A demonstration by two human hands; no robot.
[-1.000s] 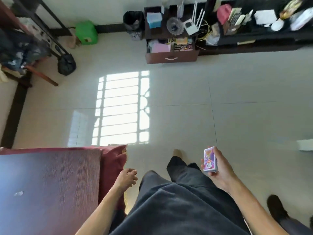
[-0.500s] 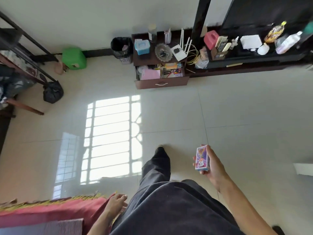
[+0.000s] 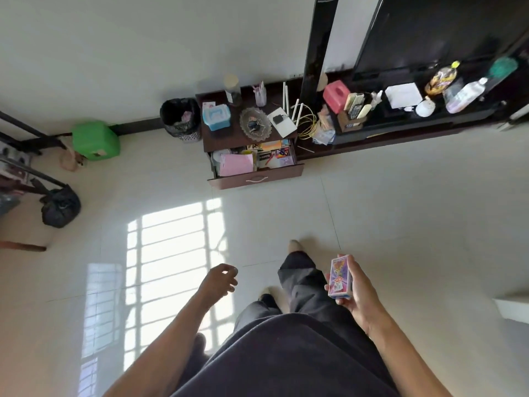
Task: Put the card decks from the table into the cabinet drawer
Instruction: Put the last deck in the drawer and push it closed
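My right hand [image 3: 362, 293] grips a purple card deck [image 3: 340, 277] upright at waist height, low on the right. My left hand [image 3: 219, 280] hangs in front of me with loosely curled fingers and nothing in it. Ahead across the tiled floor stands a small dark brown cabinet [image 3: 223, 138] against the wall. Its drawer [image 3: 257, 179] is pulled out and holds pink paper, books and other colourful items. The table is out of view.
A black waste bin [image 3: 181, 120] and a green stool [image 3: 95, 141] stand left of the cabinet. A long black TV unit [image 3: 400, 130] with a pink tissue box, remotes and bottles runs to the right. A black bag [image 3: 60, 207] lies far left by a rack.
I have walked away from the red-covered table, which has left the view, toward the cabinet. My left hand has swung forward from the table edge. The deck stays in my right hand.
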